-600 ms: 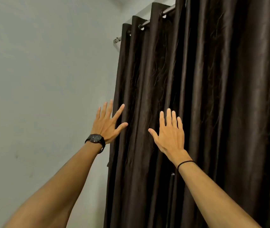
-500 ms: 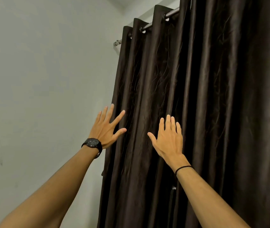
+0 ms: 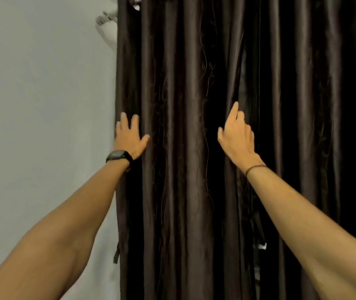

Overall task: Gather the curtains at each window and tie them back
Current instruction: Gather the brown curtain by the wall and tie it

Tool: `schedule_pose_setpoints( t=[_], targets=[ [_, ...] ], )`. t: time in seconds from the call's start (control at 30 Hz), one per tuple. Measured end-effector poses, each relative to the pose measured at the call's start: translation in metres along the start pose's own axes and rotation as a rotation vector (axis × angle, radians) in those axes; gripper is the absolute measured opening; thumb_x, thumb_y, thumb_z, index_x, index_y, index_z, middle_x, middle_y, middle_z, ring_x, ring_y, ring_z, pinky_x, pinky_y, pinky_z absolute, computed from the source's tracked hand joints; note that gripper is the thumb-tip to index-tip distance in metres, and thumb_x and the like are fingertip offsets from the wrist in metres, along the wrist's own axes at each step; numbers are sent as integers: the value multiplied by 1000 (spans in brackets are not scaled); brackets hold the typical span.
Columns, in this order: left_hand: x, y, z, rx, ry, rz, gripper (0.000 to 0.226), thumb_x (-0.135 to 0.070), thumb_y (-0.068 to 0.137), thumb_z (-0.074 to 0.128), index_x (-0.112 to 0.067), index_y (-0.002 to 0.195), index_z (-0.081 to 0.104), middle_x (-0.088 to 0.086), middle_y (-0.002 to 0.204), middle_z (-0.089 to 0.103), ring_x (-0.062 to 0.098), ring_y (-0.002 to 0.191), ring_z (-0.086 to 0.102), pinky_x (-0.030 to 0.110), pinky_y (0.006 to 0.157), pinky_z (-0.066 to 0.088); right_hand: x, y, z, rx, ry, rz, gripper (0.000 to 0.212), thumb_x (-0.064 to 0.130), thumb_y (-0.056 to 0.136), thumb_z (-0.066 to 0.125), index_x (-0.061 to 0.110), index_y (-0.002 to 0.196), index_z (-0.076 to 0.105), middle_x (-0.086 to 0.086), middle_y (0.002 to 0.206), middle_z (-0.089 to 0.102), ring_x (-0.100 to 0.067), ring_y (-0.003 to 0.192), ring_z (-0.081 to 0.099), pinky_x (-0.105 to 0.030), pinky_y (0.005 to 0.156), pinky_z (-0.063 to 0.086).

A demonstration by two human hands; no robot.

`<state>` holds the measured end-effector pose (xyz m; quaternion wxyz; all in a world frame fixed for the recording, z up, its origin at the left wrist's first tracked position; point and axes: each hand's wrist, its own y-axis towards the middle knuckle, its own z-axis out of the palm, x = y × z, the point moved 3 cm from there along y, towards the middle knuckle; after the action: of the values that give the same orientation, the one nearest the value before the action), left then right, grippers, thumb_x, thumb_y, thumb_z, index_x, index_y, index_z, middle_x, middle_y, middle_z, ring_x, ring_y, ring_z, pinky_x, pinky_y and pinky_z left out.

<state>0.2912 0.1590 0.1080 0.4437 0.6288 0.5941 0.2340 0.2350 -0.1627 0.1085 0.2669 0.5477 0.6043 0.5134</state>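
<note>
The curtain (image 3: 185, 105) is dark brown with a soft shine, and it hangs closed in deep upright folds over the middle and right of the view, from the top edge down past the bottom. Thin loose threads (image 3: 205, 148) run in wavy lines down several of the folds. Low on its left edge a short dark strap (image 3: 116, 254) hangs down, and lower on the right a small white scrap (image 3: 262, 246) shows between two folds; what it is I cannot tell. The left hand (image 3: 129, 139) lies flat on the left edge of the curtain, its fingers straight and a little spread, the thumb pointing to the right across a fold. The right hand (image 3: 236, 139) reaches into a dark gap between folds near the middle, the index finger (image 3: 234, 109) pointing up; the other fingers are partly hidden by cloth, so I cannot tell if they grip it. The left wrist wears a black watch (image 3: 118, 156), its face too dark to read, and the right wrist a thin dark band (image 3: 256, 168). To the left is a pale grey wall (image 3: 42, 83), with a blurred pale rod end (image 3: 105, 18) near the top.
</note>
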Motion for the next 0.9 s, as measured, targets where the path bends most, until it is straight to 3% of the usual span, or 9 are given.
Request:
schedule_pose_setpoints(
  t=[0.13, 0.23, 0.37, 0.5, 0.6, 0.67, 0.73, 0.8, 0.9],
  targets=[
    [35, 53, 20, -52, -212, -101, 104, -51, 94, 68, -10, 165, 4, 23, 171, 8, 42, 156, 15, 54, 127, 21, 18, 17, 16, 39, 20, 171, 85, 5, 95, 64, 6, 162, 11, -23, 140, 48, -43, 115, 58, -48, 94, 50],
    [54, 79, 32, -79, -337, -206, 109, -67, 90, 62, -8, 164, 9, 21, 170, 14, 41, 156, 16, 55, 126, 19, 41, 25, 43, 82, -18, 151, 81, 4, 94, 63, 11, 162, 18, -23, 129, 56, -44, 112, 59, -49, 91, 51],
    [73, 99, 37, -173, -467, -285, 106, -78, 89, 51, -11, 163, 16, 17, 169, 20, 40, 154, 20, 61, 123, 22, 96, 47, 87, 132, 51, 96, 50, 10, 100, 44, 14, 149, 38, -27, 114, 62, -50, 103, 60, -53, 88, 53],
    [92, 111, 46, -141, -793, -290, 100, -67, 93, 59, -14, 164, 12, 12, 169, 23, 35, 152, 32, 51, 123, 28, 178, 58, 133, 257, 33, -83, 38, 0, 100, 33, 8, 132, 52, -24, 111, 60, -46, 103, 58, -52, 93, 50],
    [107, 108, 55, -122, -819, -305, 72, -48, 94, 67, -14, 151, 39, 13, 148, 53, 34, 134, 53, 44, 109, 45, 214, 38, 156, 267, 157, -117, 24, -2, 98, 32, 16, 103, 47, -12, 89, 52, -37, 87, 56, -55, 91, 51],
    [107, 100, 59, -89, -834, -250, 46, -36, 91, 67, -12, 129, 57, 9, 126, 66, 32, 118, 62, 38, 98, 51, 208, 26, 167, 208, 168, -89, 34, 2, 97, 39, 12, 127, 50, -18, 104, 61, -44, 97, 61, -55, 88, 53],
    [108, 87, 63, -45, -852, -195, 37, -26, 87, 64, -12, 121, 62, 6, 121, 69, 29, 114, 64, 42, 99, 54, 189, 12, 177, 99, 166, -70, 63, 10, 95, 51, 14, 155, 34, -19, 124, 65, -45, 109, 62, -51, 88, 54],
    [107, 67, 68, 4, -881, -153, 32, -12, 87, 60, -13, 119, 63, 2, 113, 71, 24, 106, 67, 37, 95, 58, 164, -10, 187, 25, 249, -26, 76, 18, 90, 63, 20, 159, 30, -11, 139, 61, -35, 124, 59, -46, 98, 53],
    [96, 27, 79, 69, -946, -106, 33, 2, 90, 55, -13, 119, 60, -5, 98, 67, 12, 86, 67, 13, 72, 56, 132, -56, 200, 105, 362, 48, 90, 6, 84, 64, 33, 160, 24, -6, 156, 43, -27, 131, 53, -41, 108, 47]
  ],
)
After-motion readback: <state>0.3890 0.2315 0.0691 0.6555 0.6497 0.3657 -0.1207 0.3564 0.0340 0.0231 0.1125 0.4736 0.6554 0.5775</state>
